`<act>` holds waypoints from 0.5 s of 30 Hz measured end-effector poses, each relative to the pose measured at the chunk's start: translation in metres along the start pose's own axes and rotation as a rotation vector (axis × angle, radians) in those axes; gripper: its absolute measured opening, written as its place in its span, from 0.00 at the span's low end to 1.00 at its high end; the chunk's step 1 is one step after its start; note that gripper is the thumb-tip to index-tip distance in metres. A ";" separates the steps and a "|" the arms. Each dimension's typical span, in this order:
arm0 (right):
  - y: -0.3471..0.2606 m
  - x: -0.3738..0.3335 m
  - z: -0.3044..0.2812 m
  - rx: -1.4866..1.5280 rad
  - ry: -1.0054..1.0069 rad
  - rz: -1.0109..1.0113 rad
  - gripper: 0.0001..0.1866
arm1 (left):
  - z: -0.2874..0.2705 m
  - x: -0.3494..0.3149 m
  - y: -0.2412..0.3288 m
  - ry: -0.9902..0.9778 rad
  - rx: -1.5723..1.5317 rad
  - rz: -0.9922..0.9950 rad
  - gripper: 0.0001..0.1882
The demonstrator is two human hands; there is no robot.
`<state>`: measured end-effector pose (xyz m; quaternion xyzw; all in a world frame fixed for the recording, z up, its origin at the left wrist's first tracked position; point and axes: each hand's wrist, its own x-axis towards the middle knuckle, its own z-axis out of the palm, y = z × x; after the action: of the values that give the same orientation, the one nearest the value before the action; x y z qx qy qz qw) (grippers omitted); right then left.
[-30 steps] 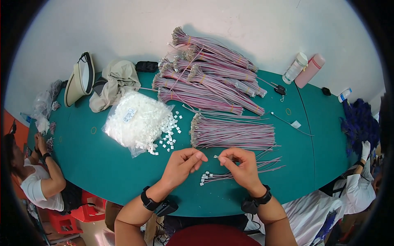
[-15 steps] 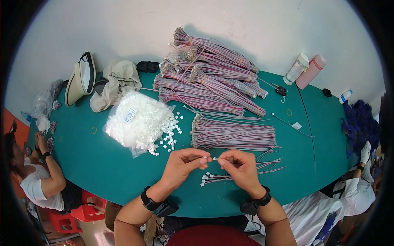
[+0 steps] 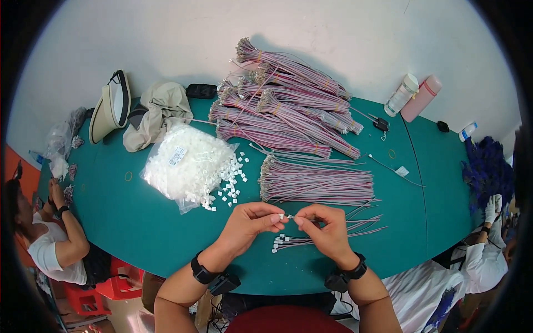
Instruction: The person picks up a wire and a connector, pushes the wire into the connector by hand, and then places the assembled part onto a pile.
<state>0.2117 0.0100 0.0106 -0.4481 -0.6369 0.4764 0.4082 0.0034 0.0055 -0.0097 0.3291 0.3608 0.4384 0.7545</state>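
Between thumb and fingertips, my left hand [image 3: 250, 223] pinches a small white connector housing [image 3: 282, 216]. My right hand [image 3: 328, 226] is closed on a thin cable [image 3: 291, 217], its bare terminal end pointing left at the housing. The two ends almost meet; whether they touch I cannot tell. Just behind my hands lies a loose row of pinkish-grey cables [image 3: 319, 180]. Below my fingers, several cables with white connectors [image 3: 280, 242] on their left ends lie on the green table [image 3: 266, 272]. Loose white connectors [image 3: 233, 177] are scattered left of the cable row.
A clear bag of white connectors [image 3: 186, 166] lies at left. Tied cable bundles [image 3: 283, 105] are piled by the wall. A visor [image 3: 111, 108], cloth [image 3: 164, 111], keys [image 3: 380, 122], bottle [image 3: 401, 94] and pink flask [image 3: 422, 99] stand around. People work at both sides.
The connector housing in my left fingers has turned slightly and shows more toward the cable end. My right fingertips have shifted a little; both hands keep their hold.
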 end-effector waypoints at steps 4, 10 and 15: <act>-0.002 0.000 0.001 -0.005 0.009 -0.008 0.03 | -0.003 0.000 0.000 -0.009 -0.012 -0.007 0.10; -0.006 0.000 0.001 -0.055 0.019 -0.042 0.03 | 0.001 -0.001 0.001 0.007 0.009 0.054 0.11; -0.002 0.000 0.001 -0.058 0.025 -0.073 0.04 | 0.004 -0.001 0.001 0.049 0.098 0.134 0.10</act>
<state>0.2101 0.0095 0.0126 -0.4421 -0.6610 0.4369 0.4203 0.0063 0.0038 -0.0066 0.3781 0.3774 0.4777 0.6974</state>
